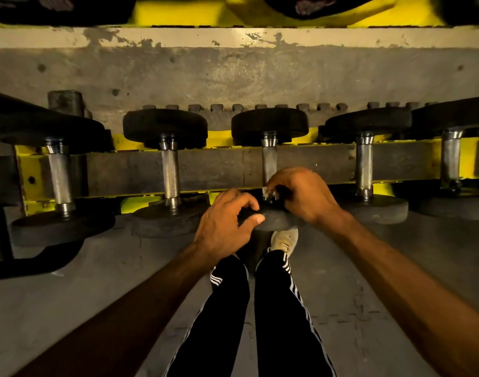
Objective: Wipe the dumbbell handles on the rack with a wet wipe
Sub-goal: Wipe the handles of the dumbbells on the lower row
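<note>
The middle handle (269, 161) is gripped through a wipe (265, 190) by the right hand (301, 197); its head (275, 220) is held by the left hand (227, 221). Progress on other handles cannot be told.

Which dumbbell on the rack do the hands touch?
The middle dumbbell, third from left: the right hand grips its handle, the left hand holds its near weight; the others are untouched.

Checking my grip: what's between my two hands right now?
Head view: the middle dumbbell's near weight head, gripped by the left hand, and its handle's near end, under the right hand.
</note>
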A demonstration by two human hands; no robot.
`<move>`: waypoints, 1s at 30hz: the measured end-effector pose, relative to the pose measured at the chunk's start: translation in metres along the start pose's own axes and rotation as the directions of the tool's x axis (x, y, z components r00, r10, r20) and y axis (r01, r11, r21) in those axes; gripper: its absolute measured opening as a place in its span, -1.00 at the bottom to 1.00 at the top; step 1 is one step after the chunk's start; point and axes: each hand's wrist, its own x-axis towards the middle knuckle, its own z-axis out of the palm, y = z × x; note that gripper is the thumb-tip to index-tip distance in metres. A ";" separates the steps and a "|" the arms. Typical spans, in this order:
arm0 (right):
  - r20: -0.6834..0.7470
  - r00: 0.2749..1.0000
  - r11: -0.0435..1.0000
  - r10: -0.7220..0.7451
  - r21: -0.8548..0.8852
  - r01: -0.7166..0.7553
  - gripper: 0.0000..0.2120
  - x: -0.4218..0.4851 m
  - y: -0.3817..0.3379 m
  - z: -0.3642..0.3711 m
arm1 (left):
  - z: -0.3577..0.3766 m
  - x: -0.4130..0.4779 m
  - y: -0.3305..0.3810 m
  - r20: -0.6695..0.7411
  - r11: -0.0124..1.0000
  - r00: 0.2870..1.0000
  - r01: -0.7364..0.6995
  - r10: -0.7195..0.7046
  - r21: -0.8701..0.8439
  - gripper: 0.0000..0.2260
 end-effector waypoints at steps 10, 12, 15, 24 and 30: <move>-0.105 0.844 0.324 0.525 0.942 -0.085 -0.72 -0.055 0.007 -0.006 | 0.013 0.015 0.061 -0.122 0.986 0.992 0.018 -0.039 -0.164 -0.74; -0.054 0.868 0.184 0.494 0.982 -0.044 -0.68 -0.069 0.012 -0.016 | 0.021 0.023 0.083 -0.117 0.980 0.993 0.009 -0.034 -0.201 -0.73; -0.035 0.892 0.112 0.451 0.994 -0.017 -0.67 -0.087 0.026 -0.033 | 0.037 0.030 0.115 -0.067 0.963 0.997 0.003 -0.022 -0.270 -0.77; 0.125 0.725 -0.097 0.678 0.992 -0.080 -0.74 -0.128 0.103 -0.057 | 0.121 0.051 0.177 -0.118 0.932 0.989 0.045 -0.094 -0.360 -0.81; 0.144 0.781 0.002 0.607 0.983 -0.183 -0.88 -0.136 0.144 -0.073 | 0.152 0.058 0.197 -0.162 0.927 0.972 0.102 -0.170 -0.360 -0.85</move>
